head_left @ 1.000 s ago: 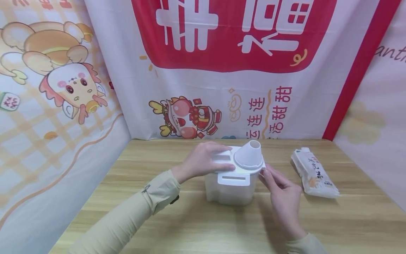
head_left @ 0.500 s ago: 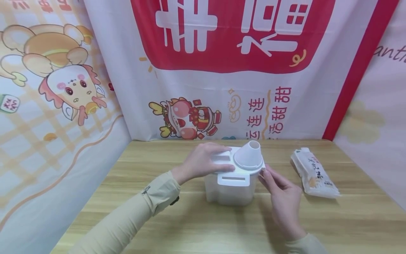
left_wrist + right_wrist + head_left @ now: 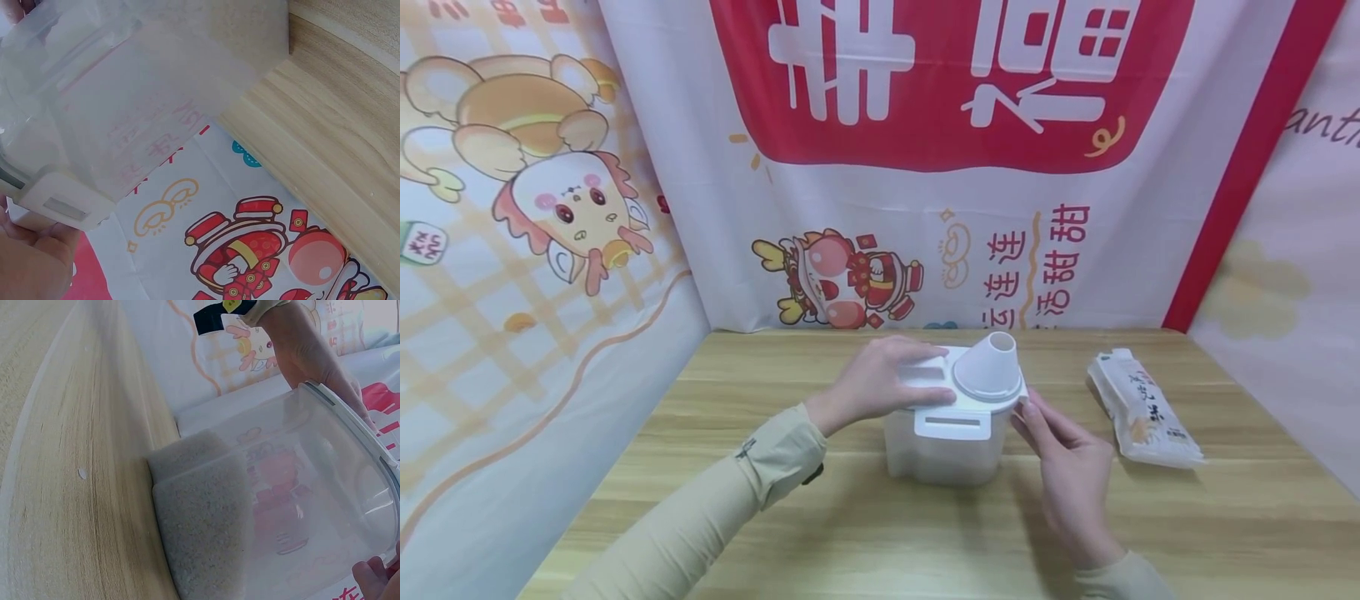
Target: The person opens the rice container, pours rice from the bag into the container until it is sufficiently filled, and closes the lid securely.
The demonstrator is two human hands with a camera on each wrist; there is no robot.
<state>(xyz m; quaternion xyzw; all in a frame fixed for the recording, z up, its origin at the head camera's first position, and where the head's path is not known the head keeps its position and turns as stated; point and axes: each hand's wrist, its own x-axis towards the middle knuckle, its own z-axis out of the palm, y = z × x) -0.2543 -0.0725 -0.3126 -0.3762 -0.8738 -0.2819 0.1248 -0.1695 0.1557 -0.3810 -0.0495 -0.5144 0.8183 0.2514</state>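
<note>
A translucent rice container point(image 3: 946, 463) stands upright on the table, capped by a white lid with a cone-shaped spout point(image 3: 989, 368). Whitish rice point(image 3: 203, 519) fills its lower part, as the right wrist view shows. My left hand point(image 3: 872, 382) grips the lid's left part, thumb and index finger lying either side of its recess. At the lid's right edge my right hand point(image 3: 1071, 467) pinches the rim; the lid hides some of its fingertips. A white side latch point(image 3: 953, 425) sticks out from the near side.
A white printed bag point(image 3: 1144, 408) lies at the right on the wooden table point(image 3: 820, 542). Printed cloth point(image 3: 955, 250) hangs behind the table, with more cloth at both sides. One small pale speck point(image 3: 82, 474) lies on the wood.
</note>
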